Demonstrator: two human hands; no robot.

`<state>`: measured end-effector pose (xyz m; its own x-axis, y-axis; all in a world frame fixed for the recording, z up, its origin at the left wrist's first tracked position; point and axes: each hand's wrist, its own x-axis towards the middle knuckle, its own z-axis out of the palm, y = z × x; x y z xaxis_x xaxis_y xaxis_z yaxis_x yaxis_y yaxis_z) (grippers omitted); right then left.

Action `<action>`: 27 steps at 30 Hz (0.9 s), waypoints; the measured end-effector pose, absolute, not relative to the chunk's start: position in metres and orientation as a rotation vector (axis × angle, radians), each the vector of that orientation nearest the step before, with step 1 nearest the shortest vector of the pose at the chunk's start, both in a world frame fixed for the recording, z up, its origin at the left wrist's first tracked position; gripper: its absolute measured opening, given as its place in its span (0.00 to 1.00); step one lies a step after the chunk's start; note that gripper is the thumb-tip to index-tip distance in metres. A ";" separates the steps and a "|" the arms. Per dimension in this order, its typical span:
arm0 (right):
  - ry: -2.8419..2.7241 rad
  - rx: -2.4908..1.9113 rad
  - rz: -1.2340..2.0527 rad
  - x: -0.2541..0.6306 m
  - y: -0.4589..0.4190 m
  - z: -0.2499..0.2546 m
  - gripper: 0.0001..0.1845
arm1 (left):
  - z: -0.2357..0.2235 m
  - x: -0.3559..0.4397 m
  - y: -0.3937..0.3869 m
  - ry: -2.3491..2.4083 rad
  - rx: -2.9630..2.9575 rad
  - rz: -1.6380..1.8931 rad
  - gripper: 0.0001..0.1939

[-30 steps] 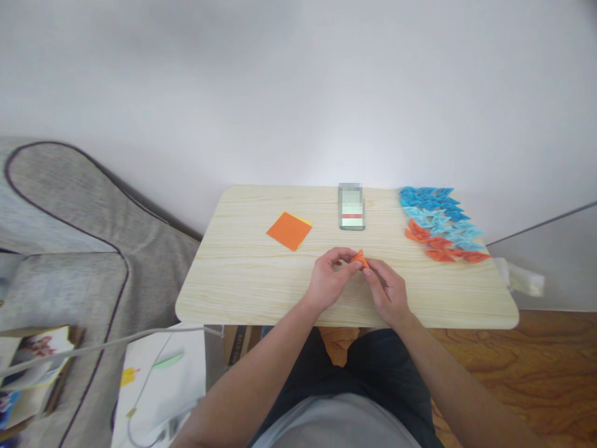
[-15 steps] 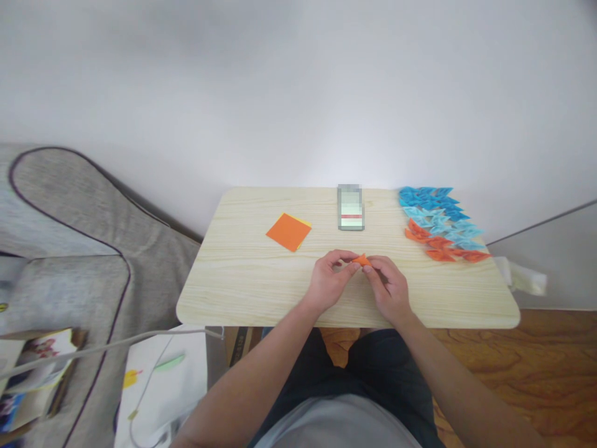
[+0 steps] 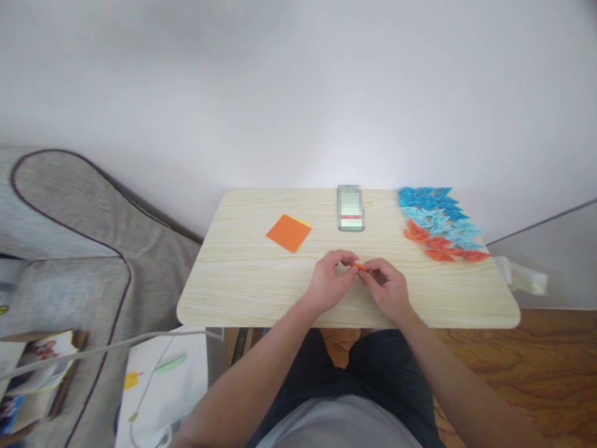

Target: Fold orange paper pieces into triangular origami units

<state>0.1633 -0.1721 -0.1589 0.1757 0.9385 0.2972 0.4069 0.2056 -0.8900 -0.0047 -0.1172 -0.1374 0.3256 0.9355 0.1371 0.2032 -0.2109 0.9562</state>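
Between my fingertips is a small folded piece of orange paper (image 3: 359, 266), seen nearly edge-on as a narrow strip. My left hand (image 3: 330, 280) pinches its left end with thumb and fingers. On the other end, my right hand (image 3: 388, 287) is closed in a pinch too. Both hands are over the front middle of the light wooden table (image 3: 242, 292). Orange square paper (image 3: 288, 233), with a yellow edge showing beneath, lies to the left of my hands.
A phone (image 3: 351, 208) with a blurred screen lies near the wall. Several folded paper pieces (image 3: 441, 218), dark blue, light blue and orange, are in rows at the right. A grey sofa (image 3: 153, 280) stands to the left, with a cable (image 3: 153, 336) crossing in front.
The folded orange paper has been tilted from showing a pointed, wider face to a thin strip. Both hands keep their pinch and have shifted only slightly.
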 end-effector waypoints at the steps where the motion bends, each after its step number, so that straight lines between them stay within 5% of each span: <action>1: -1.406 -1.389 0.636 0.163 -0.172 -0.160 0.07 | -0.138 -0.005 -0.117 1.053 1.646 0.972 0.10; 27: -1.488 -1.391 0.580 0.165 -0.171 -0.156 0.06 | -0.116 -0.013 -0.112 0.981 2.290 0.740 0.04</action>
<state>0.1654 -0.1708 -0.1563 0.1358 0.9354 0.3264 0.4671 0.2301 -0.8537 -0.0134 -0.1116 -0.1160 0.5850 0.7644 0.2709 0.4704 -0.5920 0.6545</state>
